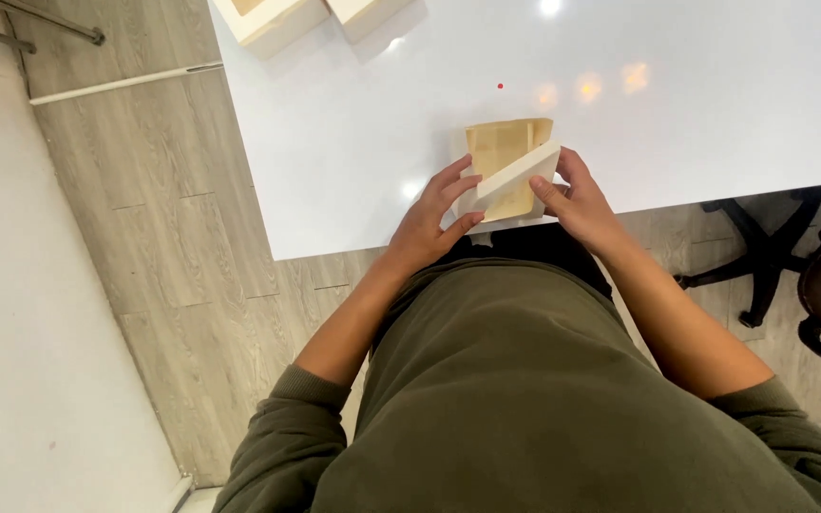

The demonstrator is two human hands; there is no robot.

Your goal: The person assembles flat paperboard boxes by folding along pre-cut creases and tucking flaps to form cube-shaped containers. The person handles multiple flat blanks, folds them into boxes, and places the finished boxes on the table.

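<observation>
The left hand (429, 223) reaches forward from a bent elbow, wrist straight, its fingers spread and pressed against the 9 o'clock side of a flat kraft-and-white carton blank (508, 171). The right hand (577, 199) comes in from 3 o'clock, thumb on top of the raised white flap, fingers wrapped around the far edge; both hands are grasping the carton blank between them. The blank lies at the near edge of the white table (353, 123), tan inside facing up, with the white flap tilted across it. At 11 o'clock, well apart, two white open boxes (282, 21) stand at the table's far corner; their contents cannot be made out. An office chair base (762, 256) sits at 3 o'clock on the wood floor.
</observation>
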